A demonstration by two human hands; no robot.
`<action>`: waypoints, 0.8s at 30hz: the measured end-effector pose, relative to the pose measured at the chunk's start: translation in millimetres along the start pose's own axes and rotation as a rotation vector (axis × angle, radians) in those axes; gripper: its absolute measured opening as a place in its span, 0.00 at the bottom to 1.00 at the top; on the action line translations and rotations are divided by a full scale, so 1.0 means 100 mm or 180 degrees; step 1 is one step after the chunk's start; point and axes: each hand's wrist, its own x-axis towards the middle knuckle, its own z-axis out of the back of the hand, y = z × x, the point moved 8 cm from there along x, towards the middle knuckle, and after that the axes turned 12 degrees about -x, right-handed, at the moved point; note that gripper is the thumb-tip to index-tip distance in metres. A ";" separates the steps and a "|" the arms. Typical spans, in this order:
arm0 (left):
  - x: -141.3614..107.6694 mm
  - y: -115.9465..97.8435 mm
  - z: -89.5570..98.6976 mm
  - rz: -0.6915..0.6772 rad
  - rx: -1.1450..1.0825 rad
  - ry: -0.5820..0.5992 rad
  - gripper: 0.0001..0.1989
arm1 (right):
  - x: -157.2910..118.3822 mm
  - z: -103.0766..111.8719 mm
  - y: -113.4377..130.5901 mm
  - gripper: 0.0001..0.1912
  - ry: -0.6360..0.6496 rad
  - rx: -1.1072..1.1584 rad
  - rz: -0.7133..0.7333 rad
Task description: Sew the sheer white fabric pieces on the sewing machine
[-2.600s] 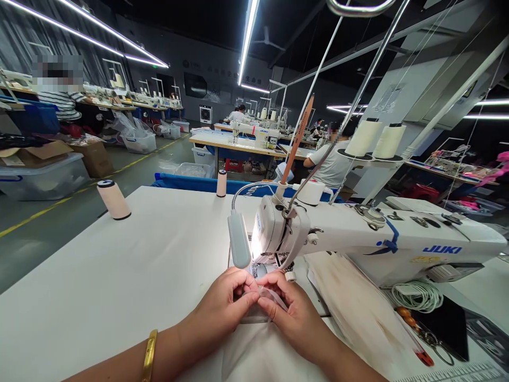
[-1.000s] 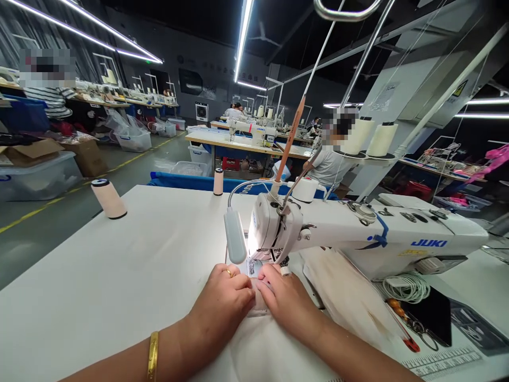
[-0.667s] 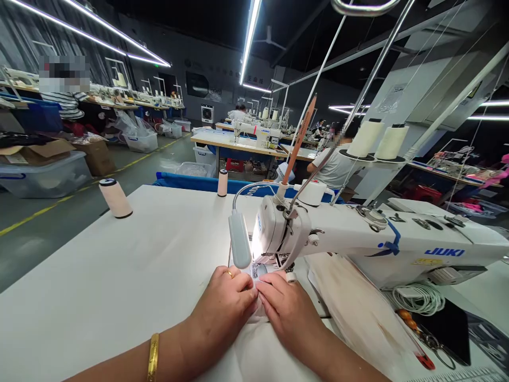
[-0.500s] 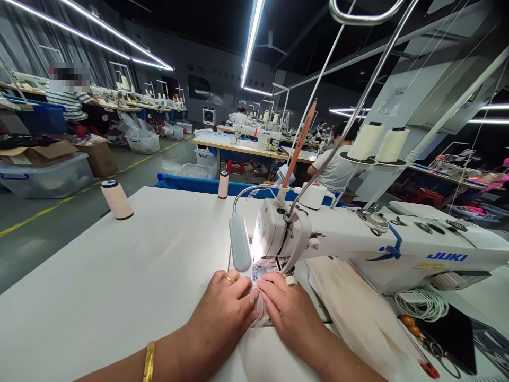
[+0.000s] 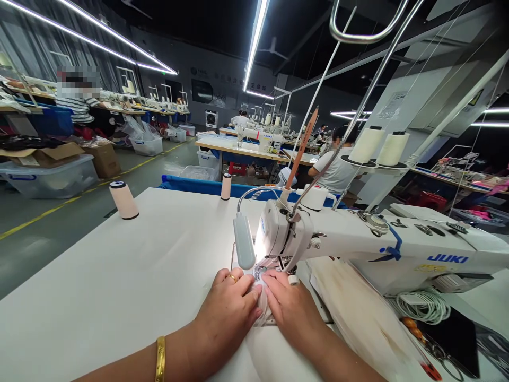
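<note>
A white sewing machine stands on the white table, its needle area lit by a small lamp. Just in front of the presser foot, pale thin fabric lies between my hands. My left hand, with a ring and a gold bangle, has its fingers pressed together on the left edge of the fabric. On the other side, my right hand presses the fabric with its fingers together near the needle. The fingertips of both hands nearly meet. The needle itself is too small to make out.
Two thread cones, one at the table's left and one at its back edge, stand upright. Right of my right hand lie beige fabric, a coiled white cable and a black flat object. People sit at machines beyond.
The whole view has shifted slightly, so the scene appears a little further right and lower. Both hands keep nearly the same place at the fabric.
</note>
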 end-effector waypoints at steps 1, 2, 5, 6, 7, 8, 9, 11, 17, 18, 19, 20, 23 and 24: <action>-0.01 0.00 -0.01 -0.0018 0.0009 -0.0016 0.07 | 0.00 0.00 0.00 0.16 -0.0004 -0.0014 0.0002; -0.01 0.01 -0.01 -0.0021 0.0013 -0.0020 0.08 | 0.00 0.01 0.00 0.16 -0.0008 -0.0023 0.0004; -0.01 0.00 -0.02 0.0020 0.0005 0.0040 0.08 | 0.00 0.01 0.00 0.16 -0.0015 -0.0032 0.0023; -0.01 0.00 -0.02 0.0032 -0.0003 0.0063 0.08 | 0.00 0.00 0.00 0.16 -0.0019 -0.0030 0.0039; 0.00 -0.01 -0.01 0.0039 -0.0013 0.0079 0.09 | -0.01 -0.01 0.00 0.16 -0.0021 -0.0025 0.0065; 0.00 -0.01 -0.01 0.0045 -0.0027 0.0087 0.09 | -0.01 -0.02 0.00 0.16 -0.0023 -0.0016 0.0097; 0.00 -0.01 -0.01 0.0053 -0.0049 0.0090 0.09 | -0.02 -0.03 0.00 0.16 -0.0026 -0.0001 0.0134; 0.00 0.00 0.00 0.0066 -0.0124 0.0123 0.09 | -0.05 0.00 0.01 0.16 -0.0052 0.0025 0.0213; 0.01 -0.02 0.06 -0.0060 -0.0413 0.0325 0.09 | -0.13 0.23 0.13 0.10 0.0533 0.0668 0.0600; 0.01 -0.01 0.06 -0.0032 -0.0475 0.0406 0.10 | -0.14 0.25 0.15 0.14 0.0673 0.0759 0.0662; 0.01 -0.01 0.06 0.0020 -0.0552 0.0485 0.10 | -0.15 0.27 0.15 0.14 0.0750 0.0790 0.0702; 0.01 0.01 0.07 0.0087 -0.0638 0.0548 0.12 | -0.15 0.28 0.15 0.10 0.0757 0.0783 0.0714; 0.04 0.04 0.10 0.0291 -0.0832 0.0666 0.19 | -0.14 0.24 0.08 0.08 0.0651 0.0889 0.0603; 0.06 0.05 0.11 0.0339 -0.0842 0.0682 0.19 | -0.13 0.22 0.05 0.10 0.0604 0.1017 0.0509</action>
